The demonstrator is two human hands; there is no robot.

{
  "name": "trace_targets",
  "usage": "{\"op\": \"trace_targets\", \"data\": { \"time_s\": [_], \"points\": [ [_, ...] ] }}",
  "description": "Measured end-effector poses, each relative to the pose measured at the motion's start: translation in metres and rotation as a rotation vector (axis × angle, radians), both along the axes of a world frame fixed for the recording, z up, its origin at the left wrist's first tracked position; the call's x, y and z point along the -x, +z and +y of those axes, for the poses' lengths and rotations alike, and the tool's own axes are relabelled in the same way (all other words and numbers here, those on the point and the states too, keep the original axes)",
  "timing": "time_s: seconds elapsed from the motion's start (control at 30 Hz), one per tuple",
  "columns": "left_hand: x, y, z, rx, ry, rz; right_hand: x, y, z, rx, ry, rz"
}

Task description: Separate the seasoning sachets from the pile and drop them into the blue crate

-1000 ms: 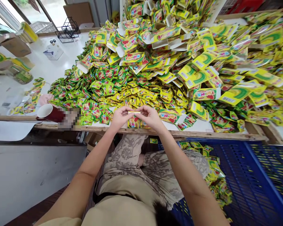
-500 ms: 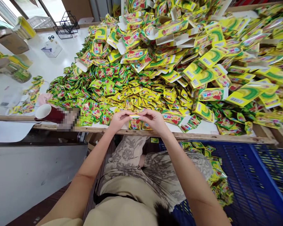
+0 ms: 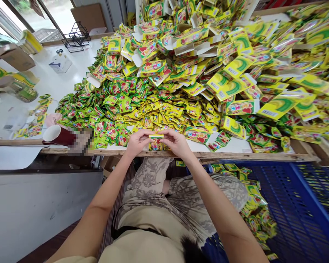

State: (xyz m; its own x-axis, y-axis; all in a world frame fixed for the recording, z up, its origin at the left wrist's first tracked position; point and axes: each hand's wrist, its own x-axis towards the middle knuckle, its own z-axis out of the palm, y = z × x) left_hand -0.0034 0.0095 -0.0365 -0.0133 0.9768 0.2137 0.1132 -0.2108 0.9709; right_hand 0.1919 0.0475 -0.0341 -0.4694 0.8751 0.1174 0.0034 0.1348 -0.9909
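My left hand (image 3: 137, 141) and my right hand (image 3: 177, 141) face each other at the table's front edge. Between their closed fingertips they grip the two ends of a small candy box (image 3: 156, 137), yellow and green with a red print. Part of the box is covered by the fingers. Just beyond the hands lies a heap of yellow candy sachets (image 3: 168, 112), with green candy sachets (image 3: 109, 129) to the left. A printed carton (image 3: 198, 134) with an open white flap rests right of my right hand.
Many cartons (image 3: 232, 82) are piled high at the back and right. A dark red cup (image 3: 60, 135) lies tilted on the left, beside a blurred patch. A wooden strip (image 3: 235, 157) edges the table. Below right stands a blue crate (image 3: 287, 204) near loose packets.
The box between my hands has tipped so more of its printed face shows. Both hands stay in nearly the same place, and the camera view has shifted slightly.
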Motion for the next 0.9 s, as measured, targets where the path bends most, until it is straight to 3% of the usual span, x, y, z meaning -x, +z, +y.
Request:
{"op": "trace_targets", "data": {
  "time_s": [0.1,0.43,0.6,0.73,0.8,0.9],
  "points": [
    [-0.002,-0.001,0.0,0.036,0.015,-0.045,0.0,-0.004,0.0,-0.042,-0.001,-0.002],
    [0.0,-0.006,0.003,-0.058,0.008,-0.071,0.003,-0.007,0.0,-0.213,-0.041,-0.049],
    [-0.002,-0.003,0.004,-0.052,0.033,-0.021,0.011,-0.012,-0.002,-0.186,-0.061,-0.068],
    [0.0,-0.002,0.0,-0.069,0.169,-0.054,0.017,0.004,-0.003,-0.157,-0.216,0.055],
    [0.004,-0.002,-0.005,-0.076,0.28,-0.044,-0.003,0.025,-0.005,-0.171,-0.351,0.086],
    [0.013,-0.004,-0.014,-0.045,0.399,0.032,-0.084,0.056,-0.022,-0.201,-0.509,-0.15]
  ]
}}
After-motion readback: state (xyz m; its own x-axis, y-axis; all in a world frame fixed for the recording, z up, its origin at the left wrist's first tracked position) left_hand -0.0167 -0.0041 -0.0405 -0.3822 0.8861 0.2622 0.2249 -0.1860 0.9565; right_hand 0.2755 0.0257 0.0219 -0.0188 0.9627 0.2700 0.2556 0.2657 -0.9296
